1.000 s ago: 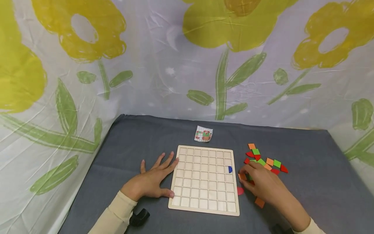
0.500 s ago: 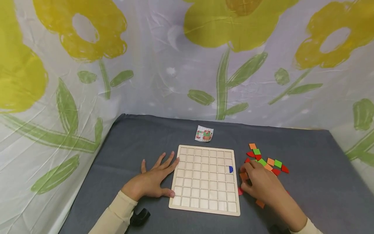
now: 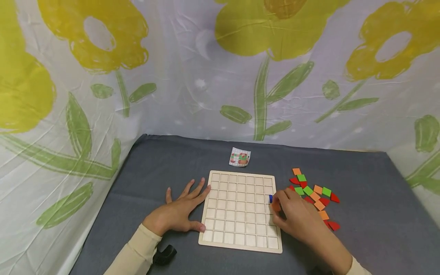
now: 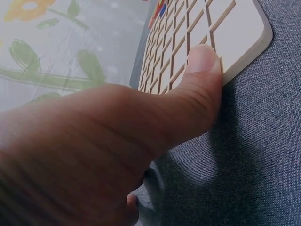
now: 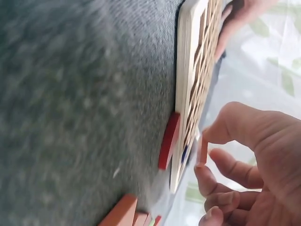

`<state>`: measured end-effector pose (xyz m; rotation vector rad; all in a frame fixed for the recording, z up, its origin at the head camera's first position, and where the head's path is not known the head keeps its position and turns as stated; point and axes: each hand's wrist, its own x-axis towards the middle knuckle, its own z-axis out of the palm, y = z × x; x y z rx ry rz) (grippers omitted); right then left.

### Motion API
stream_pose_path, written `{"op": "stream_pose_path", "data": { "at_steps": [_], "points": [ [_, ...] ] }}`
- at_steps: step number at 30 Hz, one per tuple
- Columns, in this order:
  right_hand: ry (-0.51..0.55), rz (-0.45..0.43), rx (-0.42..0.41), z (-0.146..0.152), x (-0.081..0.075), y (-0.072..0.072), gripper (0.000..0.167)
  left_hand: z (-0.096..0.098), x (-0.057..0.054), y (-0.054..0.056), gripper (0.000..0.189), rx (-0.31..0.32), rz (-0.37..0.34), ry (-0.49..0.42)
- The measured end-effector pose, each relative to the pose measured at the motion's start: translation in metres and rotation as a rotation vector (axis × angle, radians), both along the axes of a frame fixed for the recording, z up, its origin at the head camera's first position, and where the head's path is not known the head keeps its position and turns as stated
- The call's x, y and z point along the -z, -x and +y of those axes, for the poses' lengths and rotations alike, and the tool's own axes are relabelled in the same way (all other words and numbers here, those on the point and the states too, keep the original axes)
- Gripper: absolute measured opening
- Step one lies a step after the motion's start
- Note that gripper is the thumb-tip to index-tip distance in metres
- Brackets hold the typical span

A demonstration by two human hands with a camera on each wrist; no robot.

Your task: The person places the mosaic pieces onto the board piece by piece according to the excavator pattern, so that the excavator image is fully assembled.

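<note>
A pale wooden board with a grid of square recesses lies on the dark cloth. My left hand is spread at its left side, fingertips at the edge; in the left wrist view the thumb rests on the rim. My right hand pinches an orange square tile between thumb and finger, over the board's right edge. A blue curved piece sits in a right-column recess, partly hidden by the right hand. In the right wrist view a red piece lies against the board's side.
Several orange, green and red tiles, among them a green tile and an orange tile, lie loose right of the board. A small printed card with a coloured grid pattern lies behind it. A flowered curtain hangs beyond the table.
My right hand has picked the orange tile from among the loose pieces and moved left with it to the board's right edge. The left hand has stayed in place.
</note>
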<state>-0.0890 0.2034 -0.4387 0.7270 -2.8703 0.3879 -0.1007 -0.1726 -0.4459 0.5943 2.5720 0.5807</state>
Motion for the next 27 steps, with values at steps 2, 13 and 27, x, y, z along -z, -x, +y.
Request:
{"op": "stream_pose_path", "data": {
  "at_steps": [2, 13, 27],
  "points": [
    [-0.004, -0.002, 0.002, -0.003, 0.001, 0.000, 0.023, 0.000, 0.001, 0.000, 0.118, 0.000, 0.002, 0.001],
    [-0.042, -0.022, -0.003, -0.011, 0.007, 0.001, 0.022, -0.001, 0.001, 0.000, 0.118, 0.000, 0.006, 0.001],
    [-0.034, -0.032, 0.004, -0.014, 0.007, 0.002, 0.022, 0.000, 0.001, -0.001, 0.118, -0.009, 0.000, 0.003]
  ]
}}
